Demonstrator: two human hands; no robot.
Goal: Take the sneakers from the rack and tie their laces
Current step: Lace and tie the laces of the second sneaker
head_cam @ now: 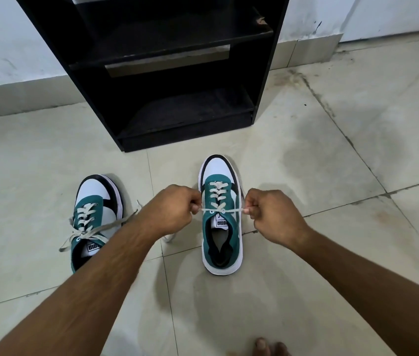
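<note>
It looked like a home: a black shoe rack (151, 73) stood on a pale tiled floor (331, 176) by a white wall (3, 42).

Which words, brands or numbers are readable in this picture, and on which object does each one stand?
"PUMA", seen upside down: on the white tongue label of the right sneaker.
The tongue label of the left sneaker carries a similar dark mark, but it is too blurred to read with certainty.
The black rack shows no text.
</note>
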